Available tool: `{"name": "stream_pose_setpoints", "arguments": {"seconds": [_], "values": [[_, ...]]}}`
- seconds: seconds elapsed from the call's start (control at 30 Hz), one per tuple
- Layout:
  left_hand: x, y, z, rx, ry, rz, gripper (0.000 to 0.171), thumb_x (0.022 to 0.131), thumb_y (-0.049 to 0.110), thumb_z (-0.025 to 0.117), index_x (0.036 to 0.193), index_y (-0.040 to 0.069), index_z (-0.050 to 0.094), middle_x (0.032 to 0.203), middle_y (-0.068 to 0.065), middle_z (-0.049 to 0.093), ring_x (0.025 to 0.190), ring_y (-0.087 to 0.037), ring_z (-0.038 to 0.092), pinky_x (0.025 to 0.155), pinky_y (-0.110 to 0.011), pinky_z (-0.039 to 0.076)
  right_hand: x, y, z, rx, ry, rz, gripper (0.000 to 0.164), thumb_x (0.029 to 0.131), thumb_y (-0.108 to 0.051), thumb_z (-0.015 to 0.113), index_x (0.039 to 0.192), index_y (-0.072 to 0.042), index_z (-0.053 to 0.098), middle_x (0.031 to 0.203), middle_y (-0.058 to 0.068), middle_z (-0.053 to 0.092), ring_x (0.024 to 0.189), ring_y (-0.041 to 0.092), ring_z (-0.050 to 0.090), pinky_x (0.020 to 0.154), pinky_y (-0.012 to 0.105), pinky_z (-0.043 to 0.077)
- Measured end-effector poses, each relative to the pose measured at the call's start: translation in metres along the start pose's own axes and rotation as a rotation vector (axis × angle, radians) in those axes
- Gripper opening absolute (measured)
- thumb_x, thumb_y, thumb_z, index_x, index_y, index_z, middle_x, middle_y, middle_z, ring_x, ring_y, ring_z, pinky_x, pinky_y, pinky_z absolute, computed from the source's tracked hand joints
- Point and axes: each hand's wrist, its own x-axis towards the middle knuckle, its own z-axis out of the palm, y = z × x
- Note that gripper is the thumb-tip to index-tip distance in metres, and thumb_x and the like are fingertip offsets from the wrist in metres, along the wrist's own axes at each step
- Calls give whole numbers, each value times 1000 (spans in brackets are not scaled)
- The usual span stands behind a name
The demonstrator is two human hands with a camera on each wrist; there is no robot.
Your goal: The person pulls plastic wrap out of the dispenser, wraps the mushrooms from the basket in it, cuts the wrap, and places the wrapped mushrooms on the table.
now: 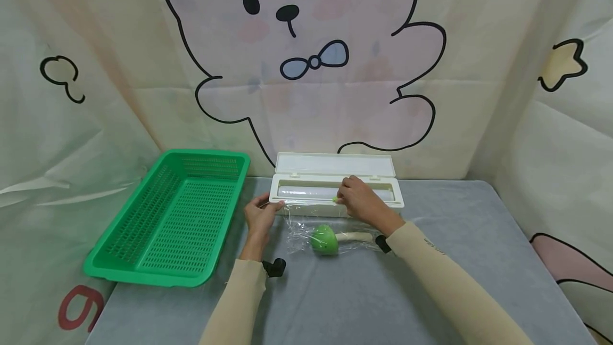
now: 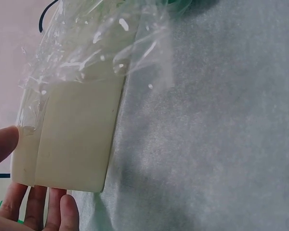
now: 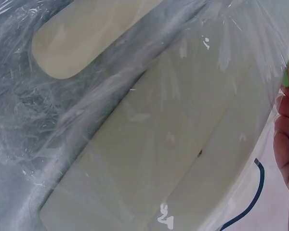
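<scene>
A white cling film dispenser [image 1: 398, 199] stands on the table with its lid [image 1: 335, 164] raised and a film roll [image 1: 306, 192] inside. My left hand [image 1: 260, 220] grips its left end, the thumb near the top edge and the fingers at the end face, as the left wrist view shows. My right hand [image 1: 361, 201] pinches a small green slide cutter [image 3: 287, 73] at the front edge, right of the middle. Clear cling film [image 1: 296, 233] hangs from that edge over the box front. It covers a mushroom-shaped thing with a green head [image 1: 324, 239] and a white stem [image 1: 354, 237].
A green plastic basket [image 1: 220, 228] with slotted sides stands to the left of the dispenser. Grey cloth [image 1: 335, 302] covers the table. Behind the table hangs a curtain [image 1: 306, 105] printed with a cartoon bear, close to the raised lid.
</scene>
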Motion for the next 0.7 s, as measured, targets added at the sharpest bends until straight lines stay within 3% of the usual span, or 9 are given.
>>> {"name": "stream_pose_setpoints", "arguments": {"seconds": [0.37,0.7], "values": [[-2,2,2,-2,9,-3,44,82,-3,78,125,-4,67,122,-22,65,106,-30,62,81,-32,53,-5,8,1,-8,36,-53,10,90,-7,77,85,-2,72,84,7,61,79,26,54,72,37,49],[-1,2,1,5,6,-2,44,82,-1,79,125,-4,67,121,-21,65,107,-31,62,85,-38,53,-6,10,2,-3,51,-46,8,88,-5,78,86,-1,72,86,8,61,80,26,54,73,38,50]]}}
